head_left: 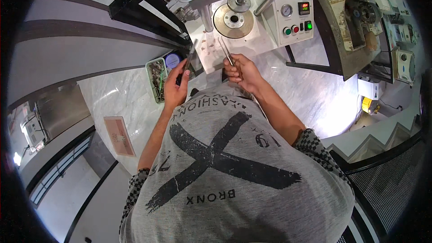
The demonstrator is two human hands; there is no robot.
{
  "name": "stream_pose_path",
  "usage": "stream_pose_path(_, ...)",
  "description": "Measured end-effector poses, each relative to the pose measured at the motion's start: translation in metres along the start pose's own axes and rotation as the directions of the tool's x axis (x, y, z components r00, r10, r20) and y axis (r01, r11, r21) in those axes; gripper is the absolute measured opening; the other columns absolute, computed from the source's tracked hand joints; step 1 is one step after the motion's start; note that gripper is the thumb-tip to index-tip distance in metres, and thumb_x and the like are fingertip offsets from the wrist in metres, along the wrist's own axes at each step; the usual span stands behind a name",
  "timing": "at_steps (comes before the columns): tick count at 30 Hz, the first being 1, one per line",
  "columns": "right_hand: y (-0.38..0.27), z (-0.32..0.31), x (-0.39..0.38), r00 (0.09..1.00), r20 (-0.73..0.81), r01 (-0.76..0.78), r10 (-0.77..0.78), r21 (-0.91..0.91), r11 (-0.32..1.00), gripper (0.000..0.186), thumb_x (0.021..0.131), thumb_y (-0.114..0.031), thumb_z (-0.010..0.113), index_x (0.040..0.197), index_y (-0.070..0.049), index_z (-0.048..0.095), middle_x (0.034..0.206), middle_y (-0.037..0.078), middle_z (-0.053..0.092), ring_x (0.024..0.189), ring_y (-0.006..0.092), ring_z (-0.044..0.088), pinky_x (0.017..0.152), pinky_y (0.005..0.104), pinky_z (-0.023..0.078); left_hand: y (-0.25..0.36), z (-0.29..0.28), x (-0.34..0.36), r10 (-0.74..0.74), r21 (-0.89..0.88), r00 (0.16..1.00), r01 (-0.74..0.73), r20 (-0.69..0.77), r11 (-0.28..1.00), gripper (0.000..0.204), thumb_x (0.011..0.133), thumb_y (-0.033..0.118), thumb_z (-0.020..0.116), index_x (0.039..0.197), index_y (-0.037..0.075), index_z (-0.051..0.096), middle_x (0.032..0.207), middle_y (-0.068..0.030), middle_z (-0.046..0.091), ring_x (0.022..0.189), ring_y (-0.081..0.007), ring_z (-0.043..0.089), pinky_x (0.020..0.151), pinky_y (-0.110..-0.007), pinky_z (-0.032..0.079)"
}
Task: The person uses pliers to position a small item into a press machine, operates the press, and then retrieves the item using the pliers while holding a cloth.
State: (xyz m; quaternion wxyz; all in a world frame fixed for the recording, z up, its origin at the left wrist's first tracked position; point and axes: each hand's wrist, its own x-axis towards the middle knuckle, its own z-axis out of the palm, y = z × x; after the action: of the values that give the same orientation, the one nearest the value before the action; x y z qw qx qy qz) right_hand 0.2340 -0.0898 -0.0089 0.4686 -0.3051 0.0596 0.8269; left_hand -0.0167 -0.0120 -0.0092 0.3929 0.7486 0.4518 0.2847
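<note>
My right hand [244, 73] is closed on metal tweezers [226, 52], whose two thin prongs point away from me, slightly apart. They are over the front edge of the machine's white base [262, 44]. To the left, my left hand [176, 87] grips a slim tool with a dark handle and a narrow grey blade [191, 50]. Its exact kind is unclear. The tool's tip is beside the base's left edge. Beyond both hands, a round metal plate [219, 20] with a hole at its centre lies under the press head [238, 2]. Small brownish bits dot the base.
Left of my left hand are a green basket [147, 73] of small metal pieces and a round purple-lidded tub [173, 60]. A control box [292, 18] with gauge and buttons stands right of the press. Farther right is another machine [355, 13]. A pinkish panel [119, 136] lies at lower left.
</note>
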Motion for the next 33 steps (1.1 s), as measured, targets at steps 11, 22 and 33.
stream_pose_path(11, 0.029, 0.071, 0.033, 0.847, 0.174, 0.451, -0.503, -0.736, 0.505, 0.030, 0.093, -0.030, 0.066, 0.105, -0.003, 0.066, 0.093, 0.001, 0.065, 0.087, 0.0135, 0.055, 0.079, 0.0292, 0.044, 0.010, 0.000, 0.003, -0.267, -0.721, 0.902, 0.431, 0.339, 0.543, 0.048, 0.100, 0.027, 0.050, 0.138, 0.000, 0.043, 0.095, -0.0017, 0.053, 0.088, -0.0115, 0.048, 0.081, -0.029, 0.042)
stream_pose_path(22, 0.021, 0.075, 0.023, 0.794, 0.330, 0.349, -0.510, -0.935, -0.060, 0.026, 0.086, -0.028, 0.070, 0.099, -0.006, 0.070, 0.083, 0.008, 0.064, 0.084, 0.0248, 0.056, 0.084, 0.0359, 0.043, -0.001, -0.001, 0.002, -0.147, -0.425, 0.876, 0.363, 0.460, 0.830, 0.042, 0.092, 0.006, 0.048, 0.133, 0.002, 0.049, 0.114, -0.0032, 0.059, 0.099, -0.0114, 0.055, 0.089, -0.025, 0.043)
stream_pose_path(33, 0.016, 0.069, 0.015, 0.598, 0.710, 0.398, -0.371, -0.665, -0.632, 0.036, 0.080, -0.016, 0.070, 0.115, -0.009, 0.062, 0.099, 0.008, 0.063, 0.097, 0.0258, 0.061, 0.084, 0.0371, 0.045, -0.021, -0.001, 0.005, -0.102, -0.296, 0.891, 0.252, 0.443, 0.921, 0.047, 0.095, 0.020, 0.036, 0.135, -0.001, 0.050, 0.099, -0.0035, 0.058, 0.083, -0.0122, 0.050, 0.078, -0.027, 0.043)
